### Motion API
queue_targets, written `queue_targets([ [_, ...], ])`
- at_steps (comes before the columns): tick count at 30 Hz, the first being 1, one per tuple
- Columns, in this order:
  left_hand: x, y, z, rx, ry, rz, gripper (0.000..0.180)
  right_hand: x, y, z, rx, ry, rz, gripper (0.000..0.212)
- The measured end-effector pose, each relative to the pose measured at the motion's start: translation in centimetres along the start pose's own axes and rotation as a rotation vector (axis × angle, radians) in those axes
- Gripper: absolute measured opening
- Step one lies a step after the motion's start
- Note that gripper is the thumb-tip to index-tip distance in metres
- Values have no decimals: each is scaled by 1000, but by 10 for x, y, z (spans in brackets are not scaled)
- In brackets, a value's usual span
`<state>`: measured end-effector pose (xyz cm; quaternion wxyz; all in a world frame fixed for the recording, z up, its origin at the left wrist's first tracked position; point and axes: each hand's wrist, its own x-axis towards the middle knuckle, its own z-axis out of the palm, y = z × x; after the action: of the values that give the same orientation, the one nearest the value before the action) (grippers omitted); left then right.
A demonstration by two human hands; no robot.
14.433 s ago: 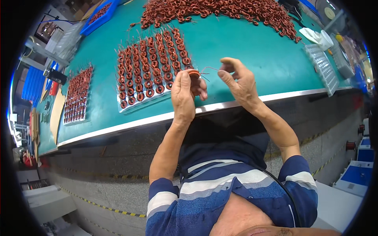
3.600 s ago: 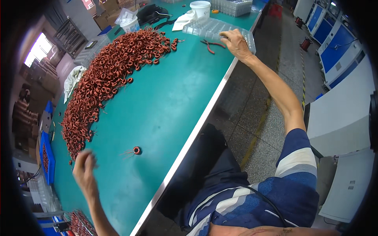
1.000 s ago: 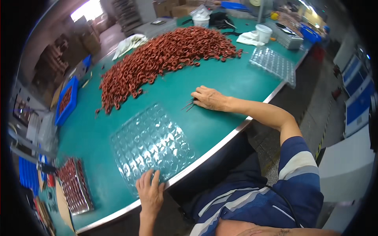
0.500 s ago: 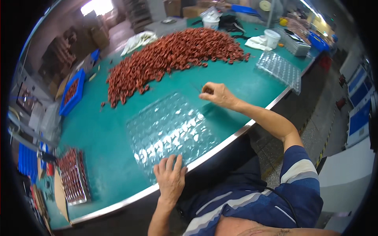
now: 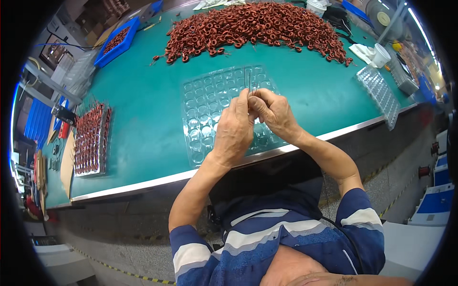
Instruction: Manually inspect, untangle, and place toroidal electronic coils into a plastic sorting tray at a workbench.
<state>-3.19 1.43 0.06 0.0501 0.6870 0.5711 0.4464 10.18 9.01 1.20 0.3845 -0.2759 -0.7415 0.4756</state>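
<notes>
Left hand [image 5: 234, 129] and right hand [image 5: 279, 117] met, fingertips pinched narrow around a wired piece [image 5: 249, 82], its body hidden | leads [image 5: 245, 78] pointed up, presumably to leave their ends free | piece was held over the clear tray [image 5: 204, 110], which lay flat by the bench edge [image 5: 133, 186], likely for reach | coil heap [image 5: 257, 28] sat behind, apparently leaving working room

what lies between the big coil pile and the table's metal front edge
In the head view, a clear plastic tray lies there on the green tabletop, the left hand and right hand over part of it.
</notes>
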Motion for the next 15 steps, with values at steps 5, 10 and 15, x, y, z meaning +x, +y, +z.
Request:
queue_targets([
  [5,-3,-4,-11,-623,53,-298,29,-11,-4,2,-24,-52,-58,37],
  [10,-12,-10,-14,-1044,28,-416,29,-6,-4,-3,154,91,29,31],
  [15,-12,-7,-18,-1132,1,-419,42,-10,-8,-2,156,44,12,30],
])
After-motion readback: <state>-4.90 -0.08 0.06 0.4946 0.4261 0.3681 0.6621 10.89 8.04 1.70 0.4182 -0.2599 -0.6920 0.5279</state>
